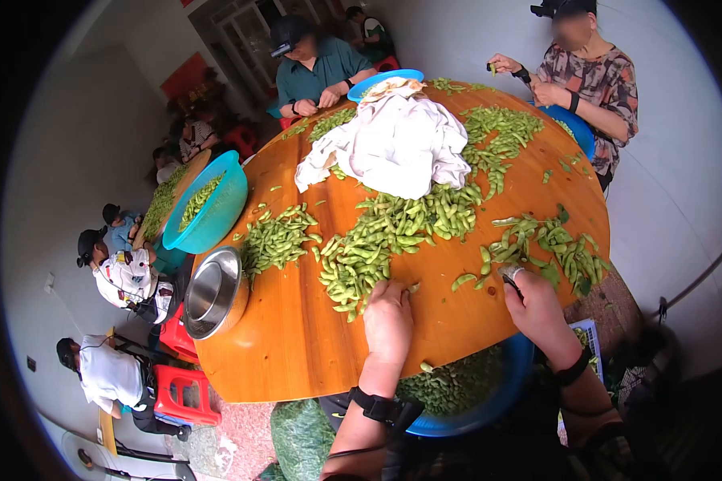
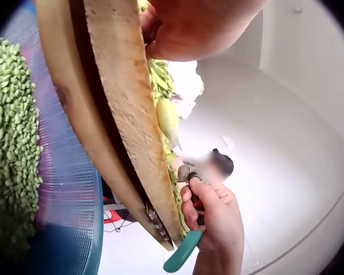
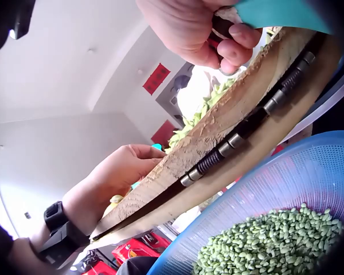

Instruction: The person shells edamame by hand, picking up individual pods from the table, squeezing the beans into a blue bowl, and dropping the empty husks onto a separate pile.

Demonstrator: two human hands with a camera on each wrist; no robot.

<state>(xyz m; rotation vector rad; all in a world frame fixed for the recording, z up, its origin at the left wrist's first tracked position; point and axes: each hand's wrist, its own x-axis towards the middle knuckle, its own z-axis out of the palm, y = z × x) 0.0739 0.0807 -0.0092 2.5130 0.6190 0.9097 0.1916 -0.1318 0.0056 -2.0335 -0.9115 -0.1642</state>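
My left hand (image 1: pixel 389 321) is at the near edge of a pile of green soybean pods (image 1: pixel 401 228) on the round wooden table (image 1: pixel 289 353). Its fingers bend down among the pods; with the fingertips hidden, I cannot tell whether they pinch one. The right hand (image 1: pixel 537 313), beside a smaller heap of pods (image 1: pixel 565 248) and leaves, grips a tool with a teal handle (image 2: pixel 183 252) and dark, red-marked parts. Its thumb lies near a grey end piece (image 2: pixel 185 172). Below the table edge, a blue mesh basket (image 3: pixel 327 152) holds shelled green beans (image 3: pixel 269 243).
A crumpled white cloth (image 1: pixel 393 144) lies mid-table. A metal bowl (image 1: pixel 214 293) and a teal basin (image 1: pixel 208 204) stand at the left. Two people sit across the table. Red stools (image 1: pixel 186 393) and a green sack (image 1: pixel 301 437) are on the floor.
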